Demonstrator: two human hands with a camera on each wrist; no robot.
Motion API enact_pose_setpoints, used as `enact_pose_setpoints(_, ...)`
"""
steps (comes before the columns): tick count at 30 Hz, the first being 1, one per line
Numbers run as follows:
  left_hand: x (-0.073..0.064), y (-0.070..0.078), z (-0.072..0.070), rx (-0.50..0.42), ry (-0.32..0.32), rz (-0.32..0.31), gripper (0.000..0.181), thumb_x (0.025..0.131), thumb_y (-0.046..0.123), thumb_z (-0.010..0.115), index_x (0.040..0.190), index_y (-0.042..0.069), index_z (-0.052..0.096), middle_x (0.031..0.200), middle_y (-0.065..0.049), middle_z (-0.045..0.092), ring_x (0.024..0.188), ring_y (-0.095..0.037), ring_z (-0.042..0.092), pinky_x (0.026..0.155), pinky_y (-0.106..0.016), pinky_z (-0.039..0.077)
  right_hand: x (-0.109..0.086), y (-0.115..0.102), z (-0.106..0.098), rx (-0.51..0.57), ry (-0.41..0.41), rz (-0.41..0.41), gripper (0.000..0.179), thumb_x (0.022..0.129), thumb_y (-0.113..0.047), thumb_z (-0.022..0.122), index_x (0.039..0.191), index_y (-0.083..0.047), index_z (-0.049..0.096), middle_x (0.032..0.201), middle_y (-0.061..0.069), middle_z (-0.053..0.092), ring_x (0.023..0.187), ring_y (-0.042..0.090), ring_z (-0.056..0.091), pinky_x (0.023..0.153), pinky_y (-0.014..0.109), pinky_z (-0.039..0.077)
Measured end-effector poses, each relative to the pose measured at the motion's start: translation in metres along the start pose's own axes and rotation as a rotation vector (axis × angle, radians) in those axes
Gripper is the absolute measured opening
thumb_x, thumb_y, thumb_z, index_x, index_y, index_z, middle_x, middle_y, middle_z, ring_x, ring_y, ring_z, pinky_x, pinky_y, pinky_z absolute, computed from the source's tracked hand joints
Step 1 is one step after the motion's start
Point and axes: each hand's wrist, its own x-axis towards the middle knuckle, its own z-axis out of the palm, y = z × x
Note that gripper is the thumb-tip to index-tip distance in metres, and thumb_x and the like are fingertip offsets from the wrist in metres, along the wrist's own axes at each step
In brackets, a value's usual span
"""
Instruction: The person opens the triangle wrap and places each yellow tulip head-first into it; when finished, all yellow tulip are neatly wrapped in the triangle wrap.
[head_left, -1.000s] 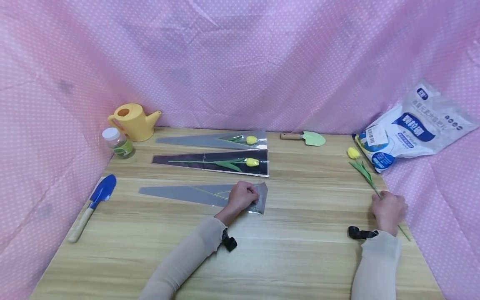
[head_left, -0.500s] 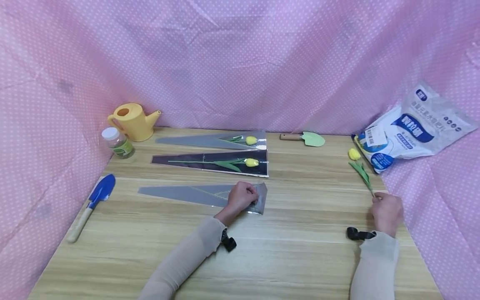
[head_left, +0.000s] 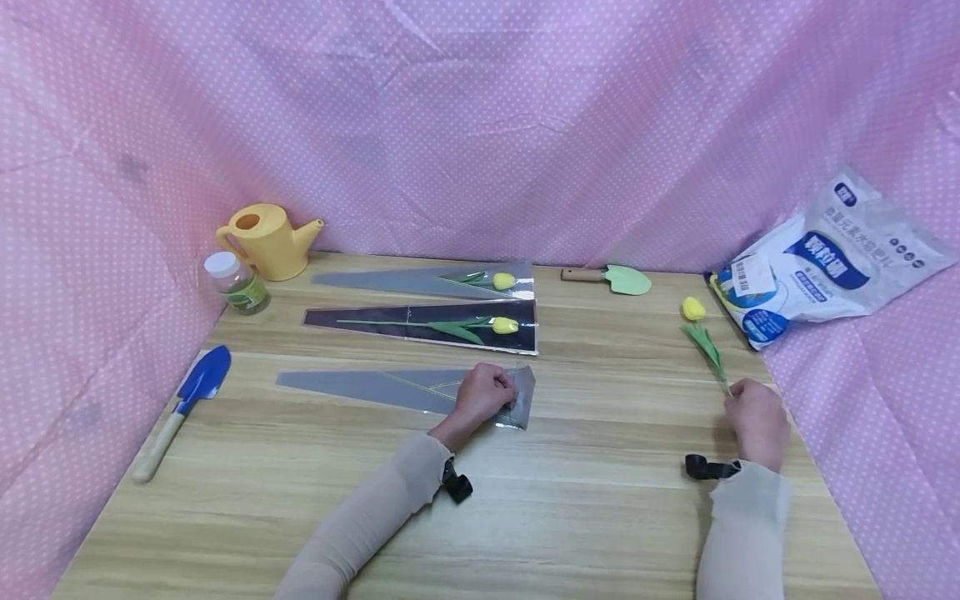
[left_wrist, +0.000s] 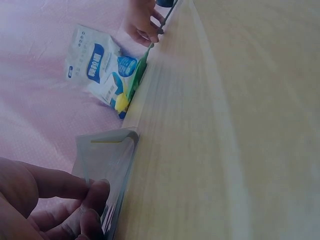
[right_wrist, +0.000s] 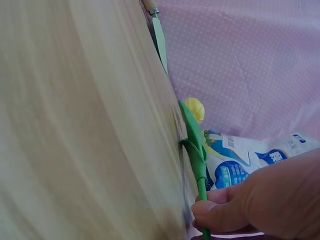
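Observation:
A yellow tulip with green leaves is pinched by its stem between the thumb and fingers of my right hand, near the table's right side. In the right wrist view the tulip's green leaves stand out in front of the fingers. My left hand pinches the wide end of a clear flower sleeve lying on the table. Its film bulges up beside the fingertips in the left wrist view. Behind it lie a dark sleeve and a clear sleeve, each with a yellow tulip inside.
A yellow watering can and a lidded jar stand back left. A blue trowel lies along the left edge, a green trowel at the back. A white-and-blue bag leans at the right against the pink cloth.
My right hand has moved slightly left with the tulip, whose flower has shifted left too. My left hand stays where it was on the sleeve.

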Motion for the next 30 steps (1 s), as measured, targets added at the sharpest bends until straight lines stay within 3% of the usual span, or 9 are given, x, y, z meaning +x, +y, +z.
enact_pose_setpoints(6, 0.0, 0.0, 0.0, 0.001, 0.002, -0.004, 0.008, 0.082, 0.006, 0.073, 0.074, 0.006, 0.074, 0.071, -0.006, 0.072, 0.063, -0.011, 0.058, 0.061, -0.022, 0.044, -0.003, -0.009, 0.0, -0.009, -0.03, -0.063, 0.031, 0.087, -0.01, 0.051, 0.112, 0.005, 0.062, 0.102, 0.033, 0.063, 0.078, 0.042, 0.06, 0.054, 0.041, 0.041)
enact_pose_setpoints(17, 0.001, 0.0, 0.001, 0.003, -0.002, -0.007, 0.009, 0.083, 0.005, 0.071, 0.074, 0.007, 0.075, 0.073, -0.005, 0.072, 0.065, -0.01, 0.058, 0.061, -0.022, 0.044, -0.003, -0.031, -0.003, 0.025, -0.214, -0.085, 0.031, 0.092, -0.012, 0.056, 0.116, 0.008, 0.059, 0.105, 0.03, 0.063, 0.083, 0.034, 0.059, 0.061, 0.034, 0.041)
enact_pose_setpoints(21, 0.0, 0.0, 0.0, 0.01, 0.001, -0.007, 0.008, 0.082, 0.006, 0.073, 0.075, 0.007, 0.075, 0.072, -0.005, 0.072, 0.064, -0.011, 0.058, 0.061, -0.022, 0.044, -0.002, -0.04, 0.001, 0.094, -0.231, -0.126, 0.028, 0.093, -0.01, 0.059, 0.11, 0.012, 0.059, 0.095, 0.026, 0.066, 0.079, 0.029, 0.06, 0.062, 0.029, 0.043)
enact_pose_setpoints(26, 0.0, -0.001, 0.0, 0.013, 0.001, -0.006, 0.007, 0.081, 0.006, 0.073, 0.075, 0.007, 0.075, 0.071, -0.004, 0.072, 0.064, -0.011, 0.059, 0.061, -0.022, 0.044, -0.002, -0.047, 0.007, 0.26, -0.314, -0.075, 0.028, 0.097, -0.008, 0.056, 0.116, 0.013, 0.055, 0.088, 0.015, 0.065, 0.068, 0.014, 0.058, 0.059, 0.028, 0.052)
enact_pose_setpoints(30, 0.0, -0.001, 0.0, 0.011, 0.002, 0.003, 0.007, 0.081, 0.006, 0.073, 0.075, 0.007, 0.075, 0.071, -0.004, 0.072, 0.064, -0.011, 0.059, 0.062, -0.023, 0.045, -0.003, -0.05, 0.01, 0.412, -0.383, -0.051, 0.032, 0.1, -0.008, 0.052, 0.124, 0.013, 0.049, 0.091, 0.008, 0.066, 0.071, 0.007, 0.062, 0.064, 0.027, 0.058)
